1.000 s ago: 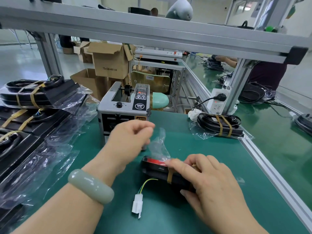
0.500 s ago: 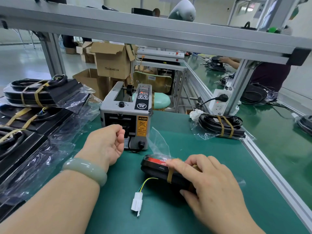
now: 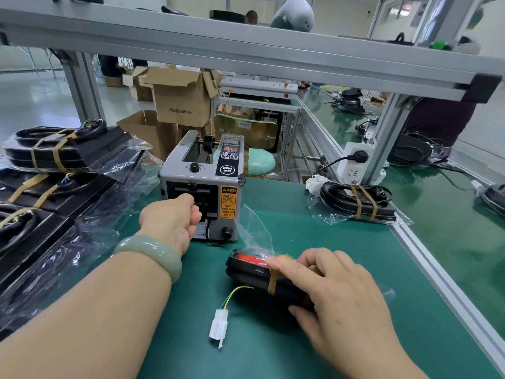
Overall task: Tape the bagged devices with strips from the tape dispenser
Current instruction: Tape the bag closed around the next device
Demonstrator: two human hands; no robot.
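Left hand: at the front outlet of the grey box-shaped tape dispenser; grip curled toward the slot. I cannot tell whether it has hold of a strip.
Right hand: grip flat and spread, fingers pressing on the black, red-topped device in a clear plastic bag.
Device position: on the green worktop, just in front of the dispenser, with one tan strip already round it.
Lead: green-yellow wire with white plastic connector, lying near the device.
Left side: stack of taped bagged devices.
Wrist: pale green bangle.
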